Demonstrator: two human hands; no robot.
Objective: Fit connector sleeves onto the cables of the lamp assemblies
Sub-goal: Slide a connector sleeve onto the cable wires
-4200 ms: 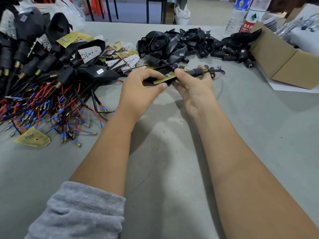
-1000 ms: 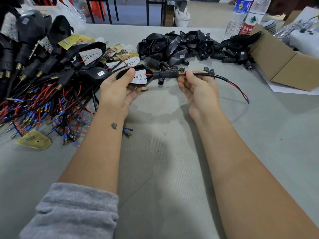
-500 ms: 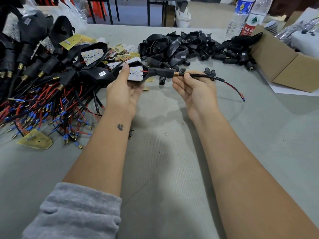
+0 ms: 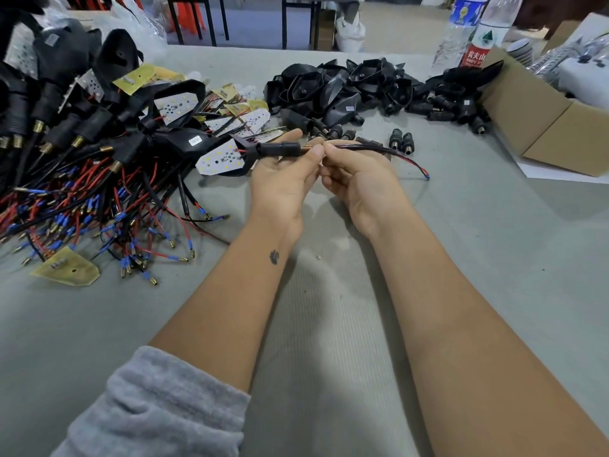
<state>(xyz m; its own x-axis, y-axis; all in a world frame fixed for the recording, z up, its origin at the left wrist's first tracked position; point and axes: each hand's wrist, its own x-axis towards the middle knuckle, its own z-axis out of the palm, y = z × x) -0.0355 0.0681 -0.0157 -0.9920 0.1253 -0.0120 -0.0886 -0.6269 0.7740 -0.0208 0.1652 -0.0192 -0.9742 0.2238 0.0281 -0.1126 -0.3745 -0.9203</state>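
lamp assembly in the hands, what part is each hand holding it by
The left hand grips the lamp assembly's black connector sleeve; the right hand pinches its cable just beyond the brass thread.

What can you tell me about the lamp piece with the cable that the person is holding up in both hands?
The lamp assembly is a black, plastic-looking housing with a white board dotted with small LEDs facing up. A ribbed black sleeve runs from it to a brass-coloured threaded end, from which a black cable continues right, ending in red and black wires with a blue tip. It is held roughly level above the grey table. The left hand holds the sleeve; the right hand pinches the cable.
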